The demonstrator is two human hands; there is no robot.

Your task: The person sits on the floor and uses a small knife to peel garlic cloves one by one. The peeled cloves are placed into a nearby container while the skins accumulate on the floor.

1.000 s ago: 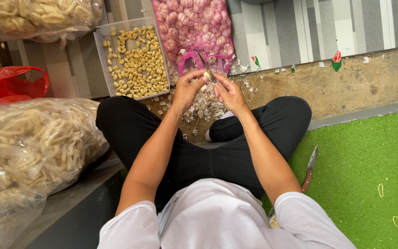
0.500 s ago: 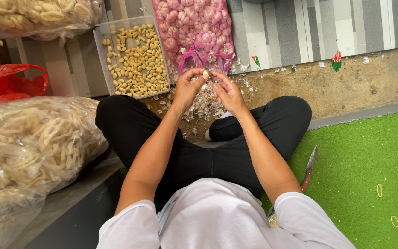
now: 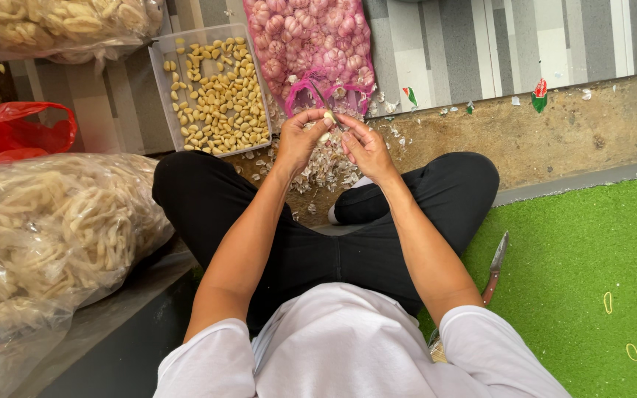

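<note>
Pinching a garlic clove (image 3: 329, 118), both hands' fingers (image 3: 317, 121) meet beside the tray's (image 3: 158, 55) edge.

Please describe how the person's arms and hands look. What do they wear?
Both arms are bare from above the elbow down. Short white sleeves cover the upper arms. The left hand and right hand wear no gloves; no ring, watch or bracelet is visible.

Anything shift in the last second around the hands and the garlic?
Almost nothing. The left hand and right hand still meet over the pale garlic clove, working it. The clear tray of peeled cloves, pink mesh garlic bag and knife stayed put.
</note>
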